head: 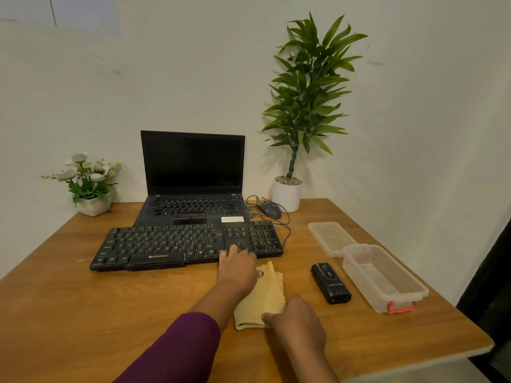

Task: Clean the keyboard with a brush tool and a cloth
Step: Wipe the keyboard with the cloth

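Keyboard lies at frame centre on the table, in front of a laptop. Left hand rests relaxed fingers on its lower right keys. Right hand, lower centre, pinches the cloth at its near edge. Brush tool lies just right of the cloth.

Hands over the surface
I see the left hand, fingers on the black keyboard; the right hand rests on the yellow cloth (grip hidden).
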